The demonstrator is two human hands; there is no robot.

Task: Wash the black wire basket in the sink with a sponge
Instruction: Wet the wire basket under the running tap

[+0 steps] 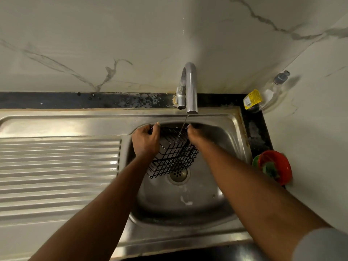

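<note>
Here the basket (pixel 175 157) is held tilted in the sink (pixel 188 213), under a thin stream from the tap (pixel 192 87). The left hand (pixel 145 140) grips its far left rim; the right hand (pixel 194 135) curls round the right rim. It is likely light, stiff and slippery when wet, so the rim wires suit 2 hands. No sponge shows.

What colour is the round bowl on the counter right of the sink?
Red, with something green inside; the round plastic bowl shows clearly in the head view.
</note>
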